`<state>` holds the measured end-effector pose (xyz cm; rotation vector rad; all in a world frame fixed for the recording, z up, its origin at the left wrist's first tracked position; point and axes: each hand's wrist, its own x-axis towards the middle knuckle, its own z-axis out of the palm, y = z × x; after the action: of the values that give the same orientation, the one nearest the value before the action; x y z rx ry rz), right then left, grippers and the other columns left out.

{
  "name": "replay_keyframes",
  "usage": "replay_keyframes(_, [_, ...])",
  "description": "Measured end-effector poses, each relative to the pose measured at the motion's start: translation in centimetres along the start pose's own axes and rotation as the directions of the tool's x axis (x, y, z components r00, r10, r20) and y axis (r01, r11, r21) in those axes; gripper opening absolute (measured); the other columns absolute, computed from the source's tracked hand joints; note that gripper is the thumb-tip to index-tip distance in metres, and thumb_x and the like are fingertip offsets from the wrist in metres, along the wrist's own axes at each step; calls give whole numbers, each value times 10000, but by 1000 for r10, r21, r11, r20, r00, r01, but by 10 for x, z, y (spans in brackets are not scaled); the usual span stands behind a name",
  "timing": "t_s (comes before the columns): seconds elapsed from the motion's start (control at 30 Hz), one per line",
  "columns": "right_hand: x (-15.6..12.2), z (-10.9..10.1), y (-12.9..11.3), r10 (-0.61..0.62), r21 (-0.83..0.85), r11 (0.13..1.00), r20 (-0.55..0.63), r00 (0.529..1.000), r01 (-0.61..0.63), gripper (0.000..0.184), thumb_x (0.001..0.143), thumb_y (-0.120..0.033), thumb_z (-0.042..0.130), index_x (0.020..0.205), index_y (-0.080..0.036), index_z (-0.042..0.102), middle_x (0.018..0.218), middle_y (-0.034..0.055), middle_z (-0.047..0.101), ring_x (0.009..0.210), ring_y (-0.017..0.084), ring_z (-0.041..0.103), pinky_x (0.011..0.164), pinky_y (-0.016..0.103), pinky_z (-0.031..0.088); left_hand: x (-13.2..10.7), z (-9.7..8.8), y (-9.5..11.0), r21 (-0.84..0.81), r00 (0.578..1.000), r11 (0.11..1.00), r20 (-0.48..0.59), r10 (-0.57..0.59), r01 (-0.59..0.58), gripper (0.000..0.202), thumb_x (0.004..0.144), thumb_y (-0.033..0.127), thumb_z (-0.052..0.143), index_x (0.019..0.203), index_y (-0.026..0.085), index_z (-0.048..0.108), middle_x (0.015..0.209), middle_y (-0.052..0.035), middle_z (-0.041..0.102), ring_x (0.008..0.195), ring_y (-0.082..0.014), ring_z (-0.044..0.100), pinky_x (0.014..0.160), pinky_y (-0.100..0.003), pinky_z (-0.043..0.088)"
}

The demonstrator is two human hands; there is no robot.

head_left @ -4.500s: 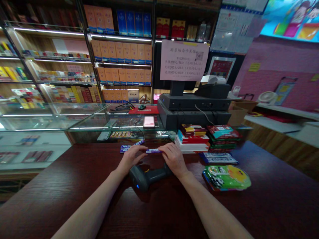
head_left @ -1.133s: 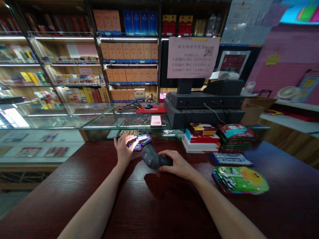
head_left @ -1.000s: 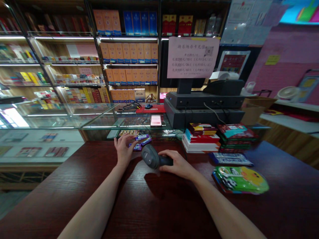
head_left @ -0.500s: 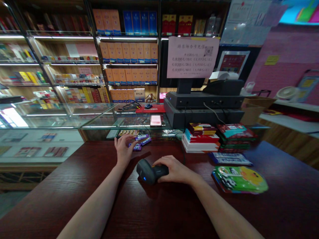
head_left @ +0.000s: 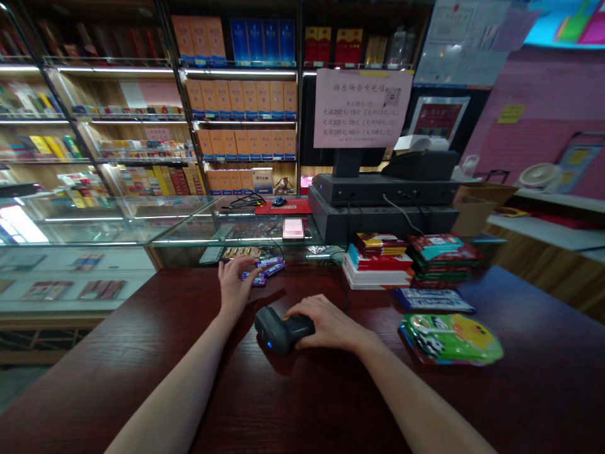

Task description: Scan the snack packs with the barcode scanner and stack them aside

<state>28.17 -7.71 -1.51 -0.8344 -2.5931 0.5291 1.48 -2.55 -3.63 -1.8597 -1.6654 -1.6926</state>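
Note:
A black handheld barcode scanner [head_left: 276,331] with a lit blue light lies low over the dark wooden counter [head_left: 283,410]. My right hand [head_left: 326,321] is wrapped round its handle, the head pointing left. Several small purple packets [head_left: 271,268] lie at the counter's far edge. Beside them is my left hand [head_left: 234,284], its fingers curved and apart, the thumb close to the nearest packet. Whether the thumb touches that packet is hard to see.
To the right lie a stack of boxes and packets [head_left: 378,274], red-and-green packets [head_left: 444,252], a blue packet [head_left: 435,299] and a green cartoon package [head_left: 451,339]. Behind them stands the black cash register [head_left: 378,214]. A glass display case [head_left: 189,227] borders the counter's far side.
The whole view has shifted slightly left. My hands, the scanner and the purple packets keep nearly the same places relative to one another.

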Motion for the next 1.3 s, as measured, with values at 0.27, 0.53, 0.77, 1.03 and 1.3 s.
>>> replay_keyframes(0.27, [-1, -8, 3, 73, 59, 996, -181, 981, -63, 380, 965, -419, 589, 1316, -273, 592, 1182, 59, 688, 1098, 228, 602, 967, 390, 422, 1, 1, 13, -81, 996, 997, 86, 11, -4, 135, 830, 374, 699, 923, 277, 685, 1040, -8, 759, 1161, -248, 633, 1202, -538, 163])
replay_keyframes(0.53, [3, 0, 19, 128, 71, 992, -552, 824, -107, 355, 951, -222, 541, 1299, -262, 604, 1240, 66, 688, 1152, 231, 614, 1018, 434, 474, 1, 0, 36, -166, 987, 986, 152, 45, -20, 107, 830, 380, 694, 848, 276, 673, 1006, -3, 782, 1198, -253, 625, 1206, -548, 158])
replay_keyframes(0.77, [5, 2, 24, 118, 94, 993, -678, 726, -73, 377, 935, -193, 556, 1301, -266, 610, 1242, 67, 685, 1170, 227, 624, 1043, 421, 495, 0, 0, 47, -244, 975, 970, 219, 39, 16, 132, 822, 399, 699, 875, 278, 692, 987, -6, 785, 1159, -257, 658, 1207, -568, 142])
replay_keyframes(1.03, [5, 2, 25, 86, 70, 996, -712, 697, -51, 230, 929, -242, 610, 1148, -254, 682, 1131, 66, 714, 1091, 228, 651, 1001, 410, 524, -1, 1, 63, -312, 953, 947, 303, 22, 77, 140, 805, 408, 704, 857, 278, 697, 950, 7, 790, 1112, -250, 686, 1215, -579, 118])
replay_keyframes(1.3, [4, -4, 15, 88, 87, 996, -723, 685, -37, 179, 951, -267, 577, 1076, -248, 704, 1049, 72, 722, 1017, 231, 659, 941, 403, 533, -1, 0, 64, -258, 937, 961, 349, -2, 98, 184, 812, 459, 686, 823, 275, 696, 883, 17, 784, 958, -225, 723, 1229, -547, 128])
